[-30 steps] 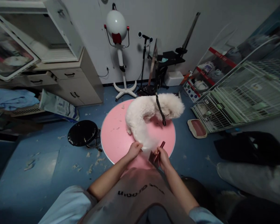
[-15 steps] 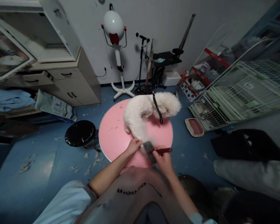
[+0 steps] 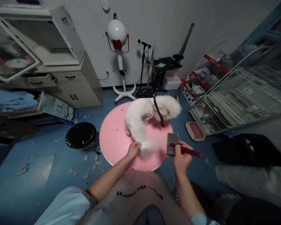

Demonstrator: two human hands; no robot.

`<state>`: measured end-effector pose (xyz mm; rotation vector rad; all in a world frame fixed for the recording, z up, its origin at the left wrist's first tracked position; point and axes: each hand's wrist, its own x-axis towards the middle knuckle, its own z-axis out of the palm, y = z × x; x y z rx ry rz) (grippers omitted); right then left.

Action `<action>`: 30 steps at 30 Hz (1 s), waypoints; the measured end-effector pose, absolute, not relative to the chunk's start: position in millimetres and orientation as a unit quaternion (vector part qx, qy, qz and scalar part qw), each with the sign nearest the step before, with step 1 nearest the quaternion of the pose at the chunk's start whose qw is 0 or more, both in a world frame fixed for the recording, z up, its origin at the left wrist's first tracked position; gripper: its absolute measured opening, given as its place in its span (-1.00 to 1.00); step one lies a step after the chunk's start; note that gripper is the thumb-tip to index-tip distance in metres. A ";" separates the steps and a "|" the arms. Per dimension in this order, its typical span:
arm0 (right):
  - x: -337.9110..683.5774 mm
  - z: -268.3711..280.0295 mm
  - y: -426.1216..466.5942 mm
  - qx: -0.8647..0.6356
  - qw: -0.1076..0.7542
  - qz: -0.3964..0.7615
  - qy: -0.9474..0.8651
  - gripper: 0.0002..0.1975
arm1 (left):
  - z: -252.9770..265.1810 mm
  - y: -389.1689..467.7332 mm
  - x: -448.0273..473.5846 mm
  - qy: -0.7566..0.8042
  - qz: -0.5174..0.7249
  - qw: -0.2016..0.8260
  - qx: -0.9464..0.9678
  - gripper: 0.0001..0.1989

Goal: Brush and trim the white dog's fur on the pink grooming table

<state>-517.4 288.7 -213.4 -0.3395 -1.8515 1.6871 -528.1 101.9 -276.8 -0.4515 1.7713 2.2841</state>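
"Where's the white curly-coated dog [image 3: 138, 114]?"

"Bent along the far side of the pink round worktop [image 3: 111, 140], head to the right, a black strap [image 3: 158, 112] at its neck."

"And the grips?"

"The left hand [image 3: 133, 151] has a narrow one, pinching the fur [image 3: 144, 146] nearest the person. Tail or leg, I can't tell; it's blurred. The right hand [image 3: 182, 158] is wrapped around the red handle of a slicker brush [image 3: 172, 145], apart from the dog, by the worktop's near right edge."

"So which step is this?"

"I'd judge it brushing out that pinched fur, with the brush clear between strokes."

"What would another stroke call for?"

"Moving the brush head left, pins laid lightly on the fur, I'd say, with the left hand steadying it."
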 end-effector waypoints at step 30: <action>-520.6 -228.1 330.2 -0.229 0.284 0.667 -0.649 -0.62 | -268.9 120.3 -525.6 0.582 0.801 0.085 -0.111 -0.65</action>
